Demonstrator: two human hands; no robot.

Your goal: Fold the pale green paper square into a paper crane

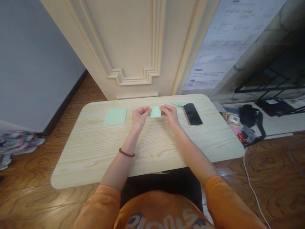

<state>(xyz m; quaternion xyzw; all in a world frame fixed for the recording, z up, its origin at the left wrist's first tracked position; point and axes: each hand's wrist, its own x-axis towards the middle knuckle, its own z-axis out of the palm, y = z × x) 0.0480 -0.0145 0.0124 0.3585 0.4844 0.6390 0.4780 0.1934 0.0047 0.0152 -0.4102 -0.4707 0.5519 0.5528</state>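
Note:
A small pale green piece of paper (155,112) is stretched between my two hands above the middle of the table. My left hand (140,116) pinches its left edge, and my right hand (170,114) pinches the right edge. To the left of my left hand, a larger pale green square of paper (115,115) lies flat. Past my right hand rests a dark-screened phone (192,114), with a small folded green paper piece (180,104) at its upper left corner.
The light wood-grain table (95,152) has rounded corners and stands against a cream panelled door (133,38). On the right, a low white shelf (276,122) carries a black bag (250,116) and packages. A white cable (252,181) hangs beside the table's right end.

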